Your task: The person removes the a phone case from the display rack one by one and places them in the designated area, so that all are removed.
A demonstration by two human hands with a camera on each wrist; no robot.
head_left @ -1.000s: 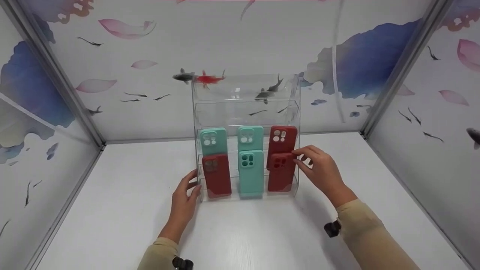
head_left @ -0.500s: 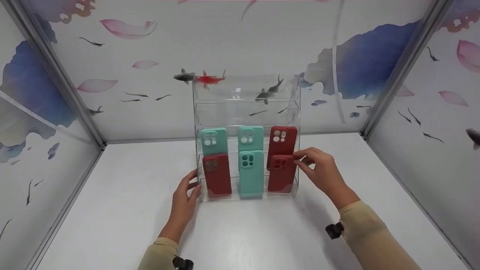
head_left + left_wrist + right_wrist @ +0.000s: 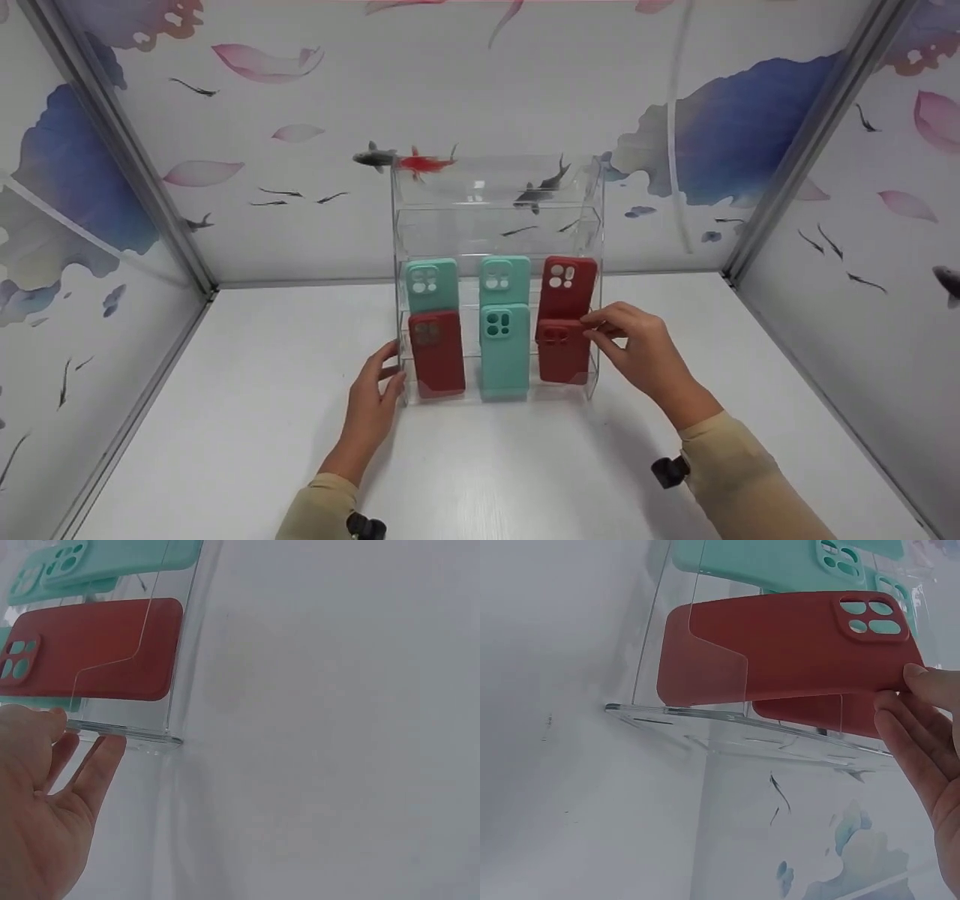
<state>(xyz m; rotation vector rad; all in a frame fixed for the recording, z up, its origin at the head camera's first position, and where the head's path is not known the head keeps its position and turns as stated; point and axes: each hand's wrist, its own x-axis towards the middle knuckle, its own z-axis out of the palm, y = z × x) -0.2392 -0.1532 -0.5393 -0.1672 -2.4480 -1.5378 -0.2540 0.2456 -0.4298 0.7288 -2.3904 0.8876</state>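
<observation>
Pinching front red case [image 3: 564, 358], just left of right hand [image 3: 641, 349], by its upper corner; tipped further forward than a moment ago, base in rack's [image 3: 499, 207] lowest tier, so seemingly unsettled. Gripping rack's side with left hand [image 3: 373, 397].

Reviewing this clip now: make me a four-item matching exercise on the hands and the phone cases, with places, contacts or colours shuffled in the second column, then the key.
Column one
1. Left hand
2. Lower middle case
3. Right hand
4. Lower left case

Column two
A. Teal
B. Pinching an upper corner of the lower right case
C. Red
D. Touching the left side of the clear stand

Pairs: 1-D, 2-A, 3-B, 4-C
</observation>
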